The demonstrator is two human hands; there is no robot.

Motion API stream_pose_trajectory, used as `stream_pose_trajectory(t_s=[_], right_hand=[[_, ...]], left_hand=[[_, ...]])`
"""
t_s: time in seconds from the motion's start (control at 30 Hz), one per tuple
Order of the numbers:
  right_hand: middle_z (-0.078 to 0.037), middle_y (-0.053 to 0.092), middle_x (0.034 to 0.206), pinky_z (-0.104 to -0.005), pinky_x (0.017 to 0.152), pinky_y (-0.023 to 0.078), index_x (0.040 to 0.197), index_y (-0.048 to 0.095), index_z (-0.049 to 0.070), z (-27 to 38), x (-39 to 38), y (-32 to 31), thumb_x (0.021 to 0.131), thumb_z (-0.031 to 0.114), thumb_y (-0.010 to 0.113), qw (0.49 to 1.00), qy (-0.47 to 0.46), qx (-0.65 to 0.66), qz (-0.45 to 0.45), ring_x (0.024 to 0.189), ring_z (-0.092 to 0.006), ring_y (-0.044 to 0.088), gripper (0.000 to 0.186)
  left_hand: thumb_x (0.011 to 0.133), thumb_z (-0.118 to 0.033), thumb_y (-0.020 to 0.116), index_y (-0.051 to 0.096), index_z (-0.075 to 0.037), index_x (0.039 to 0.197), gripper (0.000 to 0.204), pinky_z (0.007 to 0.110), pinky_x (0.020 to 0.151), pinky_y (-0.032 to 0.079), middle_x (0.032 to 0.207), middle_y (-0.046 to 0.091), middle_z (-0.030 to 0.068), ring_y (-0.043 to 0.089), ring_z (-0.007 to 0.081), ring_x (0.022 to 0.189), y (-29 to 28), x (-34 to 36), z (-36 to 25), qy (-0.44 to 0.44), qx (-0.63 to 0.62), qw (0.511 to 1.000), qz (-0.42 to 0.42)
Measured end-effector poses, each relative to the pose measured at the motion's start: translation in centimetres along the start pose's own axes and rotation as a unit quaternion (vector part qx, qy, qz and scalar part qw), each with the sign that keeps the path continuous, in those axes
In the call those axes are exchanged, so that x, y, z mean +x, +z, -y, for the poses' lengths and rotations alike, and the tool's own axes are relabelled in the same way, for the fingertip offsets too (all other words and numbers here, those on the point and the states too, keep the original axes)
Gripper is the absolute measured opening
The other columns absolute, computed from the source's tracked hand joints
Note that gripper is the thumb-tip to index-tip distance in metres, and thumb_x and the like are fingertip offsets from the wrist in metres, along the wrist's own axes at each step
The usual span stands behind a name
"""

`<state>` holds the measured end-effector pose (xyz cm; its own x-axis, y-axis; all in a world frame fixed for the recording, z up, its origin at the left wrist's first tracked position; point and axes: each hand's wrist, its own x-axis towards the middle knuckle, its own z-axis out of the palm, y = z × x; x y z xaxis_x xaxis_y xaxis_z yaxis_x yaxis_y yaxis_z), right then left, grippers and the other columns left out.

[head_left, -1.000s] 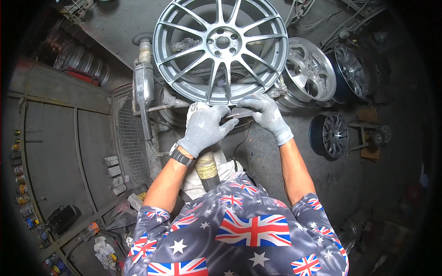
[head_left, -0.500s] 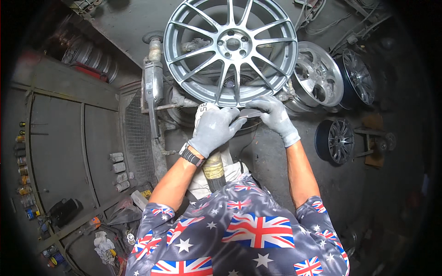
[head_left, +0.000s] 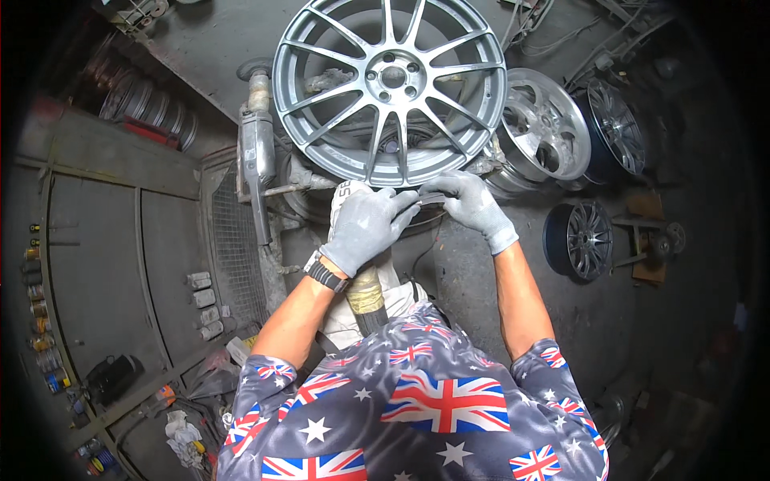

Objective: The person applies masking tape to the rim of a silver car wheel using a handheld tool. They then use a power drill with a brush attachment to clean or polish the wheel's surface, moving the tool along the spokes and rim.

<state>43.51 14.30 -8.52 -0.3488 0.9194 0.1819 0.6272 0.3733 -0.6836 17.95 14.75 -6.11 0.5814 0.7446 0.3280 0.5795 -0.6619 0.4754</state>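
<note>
My left hand (head_left: 365,228), in a grey work glove, is closed with its fingertips at one end of a thin dark grey strip (head_left: 431,199). The strip looks like folded sandpaper, but its kind is not certain. At the strip's other end, my right hand (head_left: 473,204), gloved the same way, pinches it between thumb and fingers. Both hands are just below the lower rim of a silver multi-spoke alloy wheel (head_left: 391,76), which faces me on a stand. Under my left wrist is a tool handle wrapped in yellowish tape (head_left: 366,295), partly hidden by the arm and shirt.
A dusty metal cylinder (head_left: 257,148) with a long bar stands left of the wheel. More wheels (head_left: 545,124) lean at the right, and a dark-barrelled wheel (head_left: 579,240) is on the floor. Cans (head_left: 36,309) line the left side; hoses and cables lie far right.
The view has shifted slightly, so the wheel and surroundings sit a little further left. My fingers have moved slightly on the strip, which stays between my hands.
</note>
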Motion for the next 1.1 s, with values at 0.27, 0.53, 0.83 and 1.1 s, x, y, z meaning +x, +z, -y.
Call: stream_pose_trajectory(t_s=[0.27,0.53,0.83,1.1], right_hand=[[-0.016,0.08,0.109,-0.0367,0.095,0.058,0.12,0.078,0.004,0.9,-1.1,-0.2,0.088,0.01,0.072,0.974,0.142,0.16,0.077,0.102,-0.0224,0.076,0.033],[-0.013,0.081,0.114,-0.0353,0.097,0.057,0.124,0.076,0.0,1.0,-1.9,0.0,0.094,0.011,0.071,0.962,0.154,0.213,0.074,0.106,-0.0194,0.075,0.033],[-0.011,0.081,0.116,-0.0335,0.1,0.057,0.125,0.076,-0.001,1.9,-2.1,0.7,0.095,0.006,0.068,0.949,0.164,0.27,-0.004,0.108,-0.0172,0.074,0.032],[-0.011,0.08,0.116,-0.0342,0.104,0.056,0.121,0.078,-0.001,1.7,-2.4,0.6,0.088,-0.003,0.059,0.954,0.147,0.258,-0.037,0.111,-0.019,0.074,0.037]], left_hand=[[0.099,-0.032,0.073,0.082,-0.014,0.113,0.024,0.046,0.072,0.056,0.095,0.078,0.0117,0.073,0.0355,0.081,-0.3,0.4,0.1,-0.037,-0.056,0.996,0.052],[0.099,-0.03,0.073,0.083,-0.012,0.108,0.023,0.045,0.073,0.056,0.086,0.077,0.0118,0.073,0.0342,0.077,-1.0,1.1,-0.5,-0.066,-0.102,0.99,0.071],[0.1,-0.034,0.072,0.082,-0.012,0.114,0.027,0.045,0.075,0.057,0.09,0.079,0.0133,0.075,0.0344,0.08,-0.6,0.5,-0.1,-0.081,-0.104,0.988,0.075],[0.103,-0.037,0.07,0.077,-0.014,0.113,0.026,0.049,0.072,0.058,0.092,0.078,0.0154,0.075,0.0372,0.081,-0.4,0.3,0.0,-0.069,-0.098,0.991,0.055]])
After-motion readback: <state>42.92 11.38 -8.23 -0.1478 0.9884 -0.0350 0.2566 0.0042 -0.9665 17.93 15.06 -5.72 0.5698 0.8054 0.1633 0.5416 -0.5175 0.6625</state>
